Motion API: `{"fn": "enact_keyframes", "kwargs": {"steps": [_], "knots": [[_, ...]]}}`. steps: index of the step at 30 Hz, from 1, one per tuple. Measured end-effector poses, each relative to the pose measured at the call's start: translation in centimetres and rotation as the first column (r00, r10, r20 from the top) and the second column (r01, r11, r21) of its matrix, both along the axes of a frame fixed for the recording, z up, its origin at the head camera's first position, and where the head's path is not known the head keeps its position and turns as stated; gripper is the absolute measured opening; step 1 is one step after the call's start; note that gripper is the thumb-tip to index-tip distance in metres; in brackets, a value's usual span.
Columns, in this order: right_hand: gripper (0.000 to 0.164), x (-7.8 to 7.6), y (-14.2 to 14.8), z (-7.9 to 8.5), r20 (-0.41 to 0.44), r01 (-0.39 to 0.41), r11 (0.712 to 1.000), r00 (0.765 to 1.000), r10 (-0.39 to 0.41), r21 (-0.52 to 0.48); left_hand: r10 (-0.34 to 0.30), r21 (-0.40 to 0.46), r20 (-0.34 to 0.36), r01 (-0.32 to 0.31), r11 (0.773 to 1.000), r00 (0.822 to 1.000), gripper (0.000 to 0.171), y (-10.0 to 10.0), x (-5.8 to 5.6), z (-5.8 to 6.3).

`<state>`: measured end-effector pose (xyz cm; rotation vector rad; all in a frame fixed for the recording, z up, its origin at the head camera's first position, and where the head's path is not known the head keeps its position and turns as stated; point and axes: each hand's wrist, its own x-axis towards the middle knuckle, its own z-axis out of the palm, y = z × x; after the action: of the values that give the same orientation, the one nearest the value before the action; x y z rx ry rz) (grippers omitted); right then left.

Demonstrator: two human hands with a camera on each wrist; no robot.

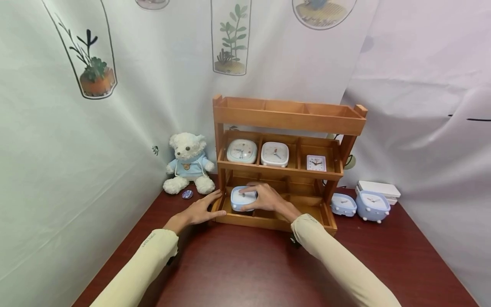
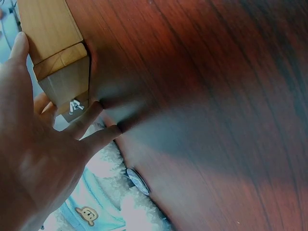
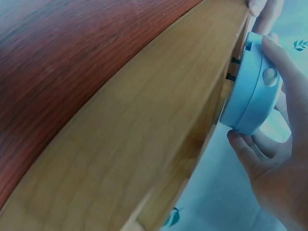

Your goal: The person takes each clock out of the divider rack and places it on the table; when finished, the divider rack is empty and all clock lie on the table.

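Observation:
My right hand (image 1: 267,198) grips a light blue alarm clock (image 1: 236,203) with a white face, at the left compartment of the bottom tier of a wooden shelf (image 1: 287,120). Seen from the right wrist, thumb and fingers span the blue clock (image 3: 248,94), whose small feet face the wooden front board (image 3: 130,110); whether it touches the compartment floor is unclear. With fingers spread, my left hand (image 1: 198,210) rests against the shelf's lower left end. From the left wrist, that hand's fingers (image 2: 98,139) lie around the wooden corner (image 2: 62,60).
On the middle tier sit a round-cornered pale clock (image 1: 241,151), a white clock (image 1: 275,154) and a small square clock (image 1: 316,163). Two blue clocks (image 1: 343,204) and white boxes (image 1: 377,188) stand right of the shelf. A white teddy bear (image 1: 188,164) and a small badge (image 1: 187,194) are left.

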<state>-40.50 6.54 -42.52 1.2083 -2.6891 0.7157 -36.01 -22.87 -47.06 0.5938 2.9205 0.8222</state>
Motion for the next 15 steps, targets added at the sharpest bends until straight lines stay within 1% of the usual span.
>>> {"fn": "enact_keyframes", "kwargs": {"steps": [9,15], "knots": [[0.061,1.7,3.3,1.4,-0.029,0.028,1.000,0.999,-0.028,-0.005,0.002,0.016,-0.015,-0.002,1.000,1.000,0.089,0.1,0.1,0.0],[0.062,3.1,5.5,2.1,-0.030,0.030,0.999,0.999,-0.029,0.039,0.000,0.015,0.000,0.000,1.000,1.000,0.089,0.0,0.4,0.2]]}}
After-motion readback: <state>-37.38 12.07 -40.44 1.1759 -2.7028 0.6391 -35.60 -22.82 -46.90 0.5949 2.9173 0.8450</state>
